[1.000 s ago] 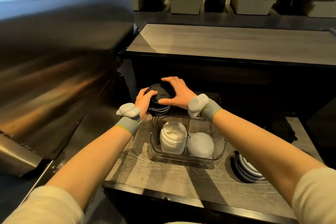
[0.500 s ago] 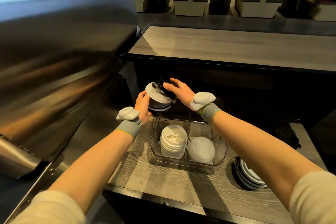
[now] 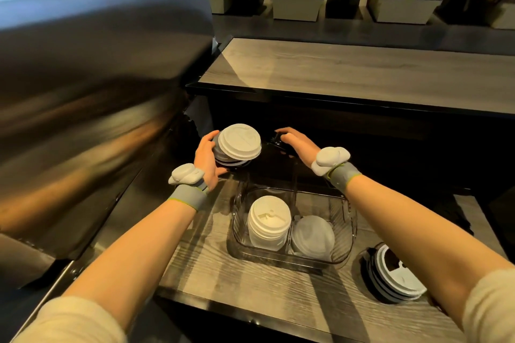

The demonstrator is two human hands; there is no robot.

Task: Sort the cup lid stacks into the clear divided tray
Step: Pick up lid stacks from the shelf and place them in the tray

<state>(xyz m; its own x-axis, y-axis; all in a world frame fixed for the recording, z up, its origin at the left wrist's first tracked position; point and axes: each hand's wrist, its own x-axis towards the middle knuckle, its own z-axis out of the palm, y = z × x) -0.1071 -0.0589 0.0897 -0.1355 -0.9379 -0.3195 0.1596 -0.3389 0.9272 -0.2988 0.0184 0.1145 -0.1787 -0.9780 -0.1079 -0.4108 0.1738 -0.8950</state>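
My left hand (image 3: pixel 207 159) grips a mixed stack of cup lids (image 3: pixel 239 143), a white lid on top and dark lids under it, tilted and held above the far left of the clear divided tray (image 3: pixel 349 220). My right hand (image 3: pixel 298 143) is just right of that stack, its fingers closed on a black lid (image 3: pixel 274 140) that is hard to see against the dark background. Inside the tray, a stack of white lids (image 3: pixel 269 220) fills the near left compartment and translucent lids (image 3: pixel 313 234) lie in the near right one. The far compartments are mostly hidden in shadow.
A further stack of white and dark lids (image 3: pixel 395 273) sits in a round hole in the wooden counter (image 3: pixel 223 273), right of the tray. A big steel appliance (image 3: pixel 97 92) fills the left. A higher counter (image 3: pixel 362 69) runs behind the tray.
My right hand has lifted the black lid off the top of the stack and carried it right, uncovering a white lid. My left hand has tilted the stack toward me.
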